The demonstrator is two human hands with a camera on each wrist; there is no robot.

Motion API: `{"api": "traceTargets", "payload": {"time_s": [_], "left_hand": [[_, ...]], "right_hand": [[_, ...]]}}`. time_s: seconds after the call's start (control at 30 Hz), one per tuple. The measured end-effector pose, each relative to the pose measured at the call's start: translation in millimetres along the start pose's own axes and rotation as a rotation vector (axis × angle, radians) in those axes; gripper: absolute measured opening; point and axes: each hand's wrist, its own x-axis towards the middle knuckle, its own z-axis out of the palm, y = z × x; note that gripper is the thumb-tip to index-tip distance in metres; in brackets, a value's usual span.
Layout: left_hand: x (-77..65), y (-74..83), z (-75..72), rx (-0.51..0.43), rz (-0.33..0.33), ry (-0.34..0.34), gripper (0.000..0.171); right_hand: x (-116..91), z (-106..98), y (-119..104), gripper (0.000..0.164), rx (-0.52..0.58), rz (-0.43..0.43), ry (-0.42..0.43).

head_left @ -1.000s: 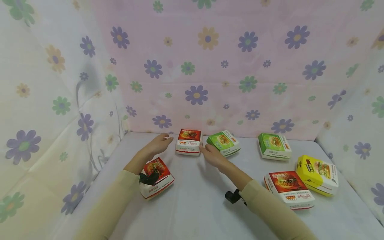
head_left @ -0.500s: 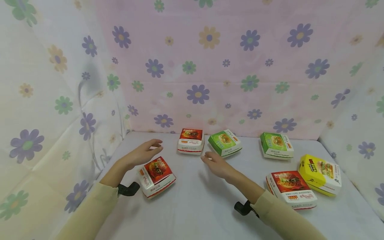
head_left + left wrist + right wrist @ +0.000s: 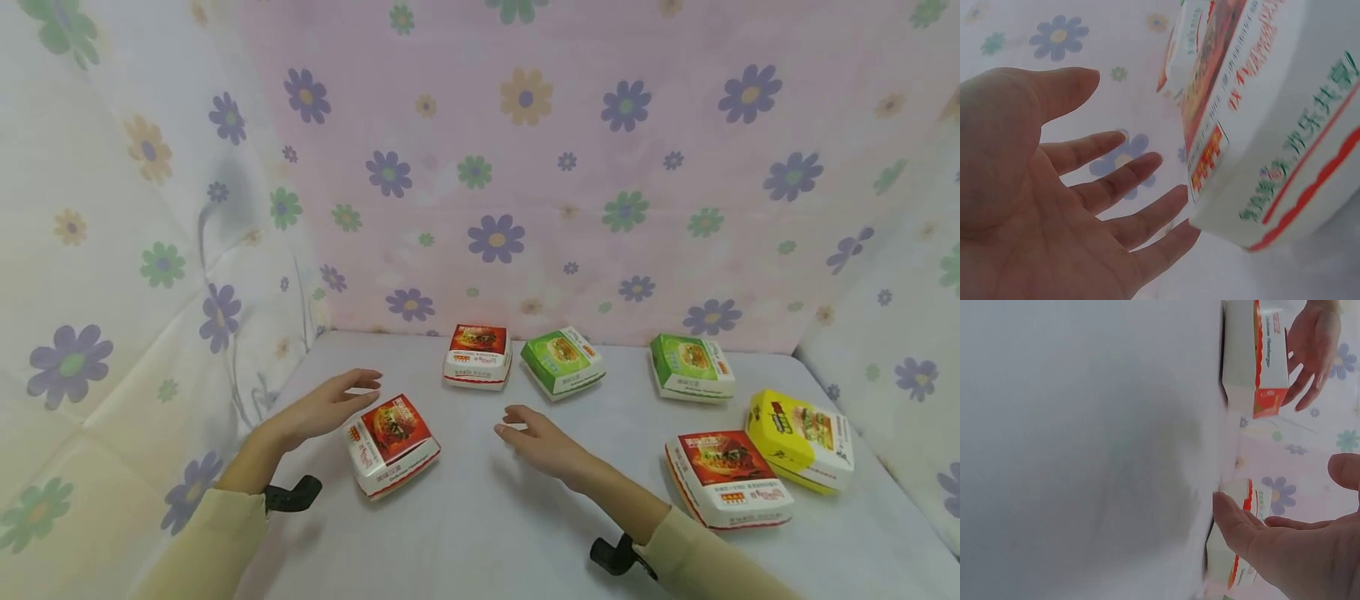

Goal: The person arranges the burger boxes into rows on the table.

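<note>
My left hand [image 3: 325, 408] hovers by the far left corner of a red-and-white burger box [image 3: 392, 444] on the table's left side. In the left wrist view its fingers [image 3: 1141, 219] are spread and relaxed, next to the white side of that burger box [image 3: 1272, 137], holding nothing. My right hand [image 3: 543, 442] hangs over the middle of the table, fingers loosely bent, with nothing in it. Behind it stand a second red-and-white burger box [image 3: 477, 357] and a green-and-white one [image 3: 562, 362]. The right wrist view shows this hand [image 3: 1297, 547] with thumb and fingers apart.
Another green burger box [image 3: 692, 367] stands at the back right. Nearer, a yellow burger box [image 3: 800, 440] and a third red burger box [image 3: 727, 479] sit close together. Flowered cloth [image 3: 555, 192] walls the white table [image 3: 450, 533] at the back and sides.
Both hands have drawn back from the red box at the rear, the left one leftward to the near left box, the right one toward me. That rear box has shifted very slightly, if at all.
</note>
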Motion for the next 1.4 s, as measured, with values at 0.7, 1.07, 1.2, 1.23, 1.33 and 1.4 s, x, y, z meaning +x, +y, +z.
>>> {"api": "traceTargets", "payload": {"time_s": [0.7,1.07,1.2,1.23,1.33,1.4], "left_hand": [[-17.7,-29.1,7.6,-0.149,-0.052,-0.003,0.061],[-13.5,-43.5,14.0,-0.137,-0.091,-0.01,0.065],[-13.3,-43.7,14.6,-0.143,-0.088,-0.004,0.063],[-13.1,-44.0,14.7,-0.146,-0.087,-0.006,0.063],[-12.7,-45.4,15.3,-0.159,-0.086,-0.009,0.063],[-12.4,-46.7,15.7,-0.169,-0.089,-0.007,0.063]], "right_hand": [[-6,60,-21,0.079,0.094,-0.013,-0.185],[6,88,-29,0.085,0.178,0.023,-0.116],[12,95,-27,0.086,0.171,0.021,-0.089],[13,97,-27,0.086,0.169,0.02,-0.086],[16,102,-25,0.085,0.169,0.015,-0.078],[18,104,-24,0.085,0.167,0.01,-0.071]]}}
